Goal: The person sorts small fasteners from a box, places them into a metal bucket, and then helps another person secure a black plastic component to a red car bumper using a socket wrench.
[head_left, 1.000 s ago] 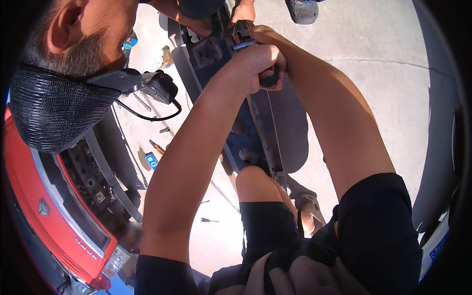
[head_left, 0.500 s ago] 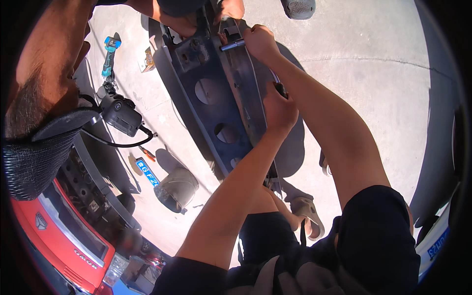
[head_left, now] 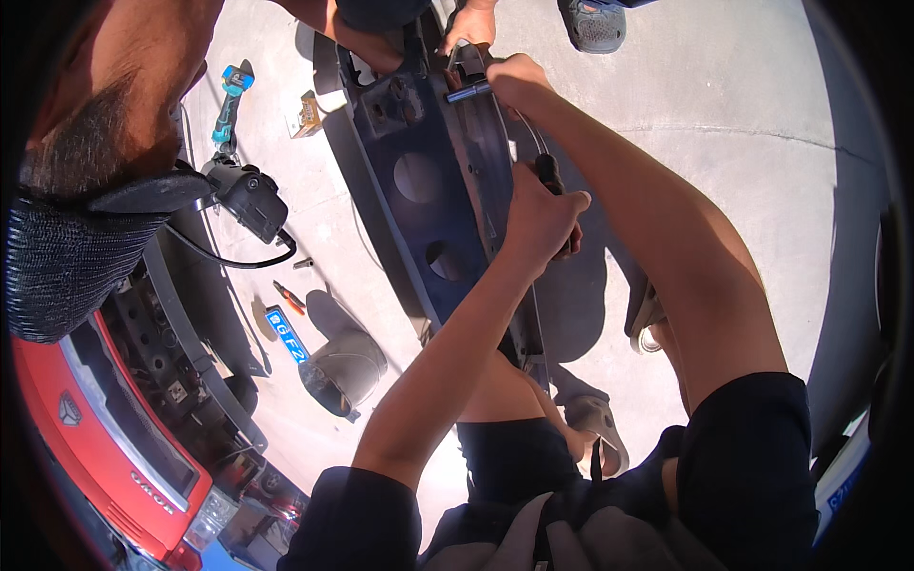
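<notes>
A long dark metal beam (head_left: 409,224) with round holes lies in front of me. My right hand (head_left: 519,84) is closed at its far right side, around the end of a short shiny metal cylinder (head_left: 466,92) that looks like a socket. Nearer to me, my left hand (head_left: 541,221) grips a black handle (head_left: 549,171); the tool's kind is partly hidden by my fingers. A thin pale cable (head_left: 531,131) curves between the handle and my right hand. Another person's hand (head_left: 471,26) reaches onto the beam's far end, just beyond the cylinder.
Another person leans in at the left, wearing a black device (head_left: 249,198). On the concrete lie a teal power tool (head_left: 228,109), a small box (head_left: 305,116), orange-handled pliers (head_left: 289,297), a blue plate (head_left: 286,333) and a grey bucket-like piece (head_left: 347,366). A red vehicle front (head_left: 105,419) stands lower left.
The view has shifted, so the beam appears farther right. My left hand has turned and shows more of the black handle. My right hand stays by the cylinder.
</notes>
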Motion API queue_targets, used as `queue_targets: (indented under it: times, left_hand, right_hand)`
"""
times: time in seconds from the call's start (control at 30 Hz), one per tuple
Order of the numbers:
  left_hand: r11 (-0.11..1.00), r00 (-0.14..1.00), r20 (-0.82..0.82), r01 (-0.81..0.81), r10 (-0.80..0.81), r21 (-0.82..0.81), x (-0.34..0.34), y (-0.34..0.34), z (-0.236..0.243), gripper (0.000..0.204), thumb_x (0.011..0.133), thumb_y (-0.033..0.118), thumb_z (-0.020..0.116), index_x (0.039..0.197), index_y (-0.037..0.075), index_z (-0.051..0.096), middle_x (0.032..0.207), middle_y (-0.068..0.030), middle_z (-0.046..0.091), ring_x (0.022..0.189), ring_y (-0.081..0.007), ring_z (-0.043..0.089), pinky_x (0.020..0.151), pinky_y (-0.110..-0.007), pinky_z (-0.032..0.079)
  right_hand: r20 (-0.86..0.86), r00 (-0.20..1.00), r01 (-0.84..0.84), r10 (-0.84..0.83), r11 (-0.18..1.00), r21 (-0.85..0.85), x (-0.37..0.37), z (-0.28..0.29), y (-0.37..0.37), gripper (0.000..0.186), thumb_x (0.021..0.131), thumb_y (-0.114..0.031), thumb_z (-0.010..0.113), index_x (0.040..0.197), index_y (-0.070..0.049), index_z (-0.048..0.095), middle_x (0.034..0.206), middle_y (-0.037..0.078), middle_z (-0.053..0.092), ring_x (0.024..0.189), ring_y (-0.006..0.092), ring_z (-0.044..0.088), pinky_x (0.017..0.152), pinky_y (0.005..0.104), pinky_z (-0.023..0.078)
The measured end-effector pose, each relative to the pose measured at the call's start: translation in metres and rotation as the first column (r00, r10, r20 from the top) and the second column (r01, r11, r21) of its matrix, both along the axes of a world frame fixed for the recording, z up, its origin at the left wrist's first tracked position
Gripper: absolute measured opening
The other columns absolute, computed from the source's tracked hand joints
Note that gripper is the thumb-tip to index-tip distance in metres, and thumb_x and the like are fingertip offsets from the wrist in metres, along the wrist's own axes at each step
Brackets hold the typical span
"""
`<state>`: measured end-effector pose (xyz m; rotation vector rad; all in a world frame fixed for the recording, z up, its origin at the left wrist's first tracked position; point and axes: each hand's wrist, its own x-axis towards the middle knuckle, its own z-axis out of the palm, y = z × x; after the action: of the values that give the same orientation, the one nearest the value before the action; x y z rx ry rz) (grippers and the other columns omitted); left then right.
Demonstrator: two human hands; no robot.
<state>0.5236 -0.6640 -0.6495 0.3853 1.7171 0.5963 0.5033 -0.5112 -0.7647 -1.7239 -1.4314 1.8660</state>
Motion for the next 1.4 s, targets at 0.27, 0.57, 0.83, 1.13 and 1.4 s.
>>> queue_targets:
  times: [0.27, 0.57, 0.83, 1.13, 1.4]
  left_hand:
    - [0.971, 0.926, 0.365, 0.166, -0.094, -0.172, -0.103, 0.104, 0.141, 0.023, 0.084, 0.01, 0.062, 0.102, -0.004, 0.058, 0.088, -0.0174, 0.064, 0.067, -0.016, 0.064, 0.06, -0.024, 0.056]
    - [0.654, 0.768, -0.078, 0.482, -0.636, -0.583, -0.05, 0.134, 0.123, 0.026, 0.079, 0.004, 0.058, 0.103, -0.006, 0.058, 0.081, -0.0131, 0.067, 0.068, -0.022, 0.071, 0.056, -0.032, 0.061]
    - [0.855, 0.861, -0.129, 0.451, -0.493, -0.255, -0.058, 0.098, 0.109, 0.021, 0.079, 0.005, 0.054, 0.091, -0.007, 0.065, 0.079, -0.0177, 0.069, 0.066, -0.0238, 0.071, 0.053, -0.033, 0.06]
    - [0.931, 0.909, -0.221, 0.32, -0.355, -0.178, -0.042, 0.064, 0.107, 0.016, 0.074, 0.007, 0.058, 0.074, -0.008, 0.062, 0.063, -0.013, 0.064, 0.056, -0.0197, 0.066, 0.052, -0.031, 0.056]
    - [0.931, 0.909, -0.211, 0.335, -0.36, -0.145, -0.042, 0.048, 0.099, 0.016, 0.076, 0.006, 0.057, 0.078, -0.01, 0.06, 0.064, -0.0168, 0.064, 0.054, -0.023, 0.067, 0.05, -0.032, 0.055]
  right_hand:
    - [-0.515, 0.742, 0.003, -0.43, 0.77, -0.637, -0.007, -0.003, 0.024, 0.018, 0.092, -0.019, 0.053, 0.102, -0.005, 0.059, 0.083, 0.006, 0.064, 0.069, 0.0128, 0.065, 0.062, 0.0268, 0.057]
    - [-0.109, 0.989, -0.123, 0.096, 0.953, -0.278, -0.014, 0.033, 0.016, 0.022, 0.094, -0.025, 0.056, 0.094, -0.004, 0.063, 0.086, 0.008, 0.067, 0.069, 0.0112, 0.066, 0.06, 0.0249, 0.054]
    - [-0.013, 0.984, -0.174, 0.175, 0.964, -0.199, -0.009, 0.03, 0.02, 0.026, 0.092, -0.026, 0.06, 0.082, -0.003, 0.067, 0.079, 0.008, 0.067, 0.062, 0.0111, 0.063, 0.056, 0.026, 0.05]
    - [-0.125, 0.985, 0.064, -0.117, 0.93, -0.361, -0.005, 0.012, 0.006, 0.025, 0.088, -0.02, 0.066, 0.07, -0.004, 0.063, 0.059, 0.004, 0.057, 0.047, 0.0119, 0.051, 0.046, 0.029, 0.043]
    - [-0.238, 0.945, 0.119, -0.223, 0.915, -0.386, 0.0, 0.018, -0.003, 0.02, 0.089, -0.018, 0.066, 0.075, -0.004, 0.06, 0.059, 0.004, 0.054, 0.044, 0.0121, 0.049, 0.04, 0.0276, 0.04]
